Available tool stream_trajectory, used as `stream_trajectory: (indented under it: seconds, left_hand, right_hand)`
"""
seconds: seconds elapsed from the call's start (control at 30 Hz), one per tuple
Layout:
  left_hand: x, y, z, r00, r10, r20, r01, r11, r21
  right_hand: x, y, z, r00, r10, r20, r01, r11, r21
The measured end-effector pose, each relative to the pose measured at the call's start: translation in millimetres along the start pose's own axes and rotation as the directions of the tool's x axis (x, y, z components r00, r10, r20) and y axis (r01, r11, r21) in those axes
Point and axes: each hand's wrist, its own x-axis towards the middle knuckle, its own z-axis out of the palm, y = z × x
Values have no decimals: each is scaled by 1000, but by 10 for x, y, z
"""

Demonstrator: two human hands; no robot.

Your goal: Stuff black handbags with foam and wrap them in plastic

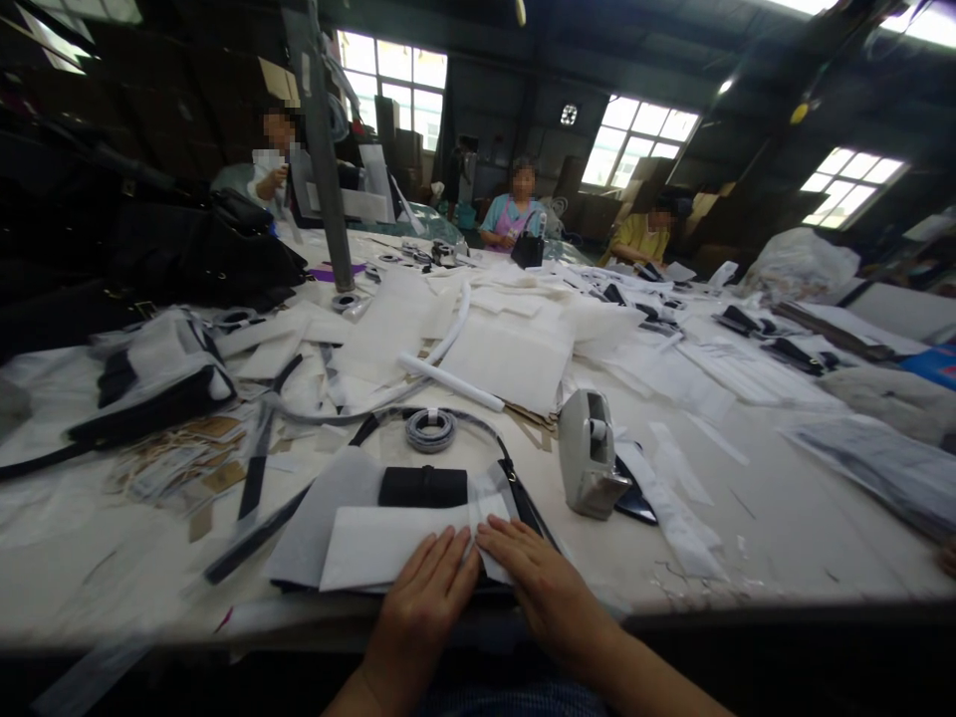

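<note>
Flat on a white sheet of packing foam [365,548] lies my left hand [433,583], fingers stretched out. My right hand [534,573] rests beside it, fingers extended on the sheet's right end, the two hands' fingertips almost meeting. Beneath the sheet is a dark bag [534,508], mostly covered, with a grey-white liner sheet [314,523] spread over its left side. Just behind the foam sits a small black rolled piece [424,486] with a band round its middle. A strap curves from the bag behind it, around a wrapped coil [430,430].
A tape dispenser [590,453] stands to the right of the bag. Foam sheets [508,358] and white foam tubes [452,381] cover the table's middle. Tags [216,458] and a black bag [164,383] lie left, near a metal post [329,149]. Several people work across the table.
</note>
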Motion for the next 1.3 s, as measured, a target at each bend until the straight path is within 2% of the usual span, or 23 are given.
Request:
stream_trajectory:
  seconds: [0.13, 0.27, 0.37, 0.5, 0.63, 0.93, 1.17, 1.3]
  left_hand:
    - [-9, -27, -18, 1000, 6, 1, -6, 1000, 0]
    - [-42, -36, 12, 999, 21, 27, -21, 1000, 3]
    - [-54, -35, 9, 999, -3, 41, 3, 1000, -4]
    - [-55, -30, -26, 998, -7, 55, 9, 1000, -24]
    - [-56, -34, -50, 998, 26, 64, -24, 999, -27]
    - [-43, -41, -51, 997, 62, 55, -60, 998, -25]
    - [-50, -42, -78, 994, 93, 63, -94, 995, 21]
    - [-58, -60, -75, 991, 129, 47, -131, 991, 36]
  right_hand:
    - [-21, -62, -23, 1000, 7, 7, -7, 1000, 1]
    - [-59, -33, 23, 998, -59, -12, 58, 997, -50]
    - [-129, 10, 153, 986, -117, -117, 103, 987, -120]
    - [-270, 13, 356, 943, -165, -288, 108, 973, -203]
    - [-441, -42, 475, 925, -174, -337, 103, 970, -219]
    - [-624, -73, 348, 931, -192, -311, 144, 975, -171]
    - [-630, 22, 489, 885, -273, -377, 199, 954, -224]
    - [-605, 38, 399, 853, -280, -440, 251, 960, -126]
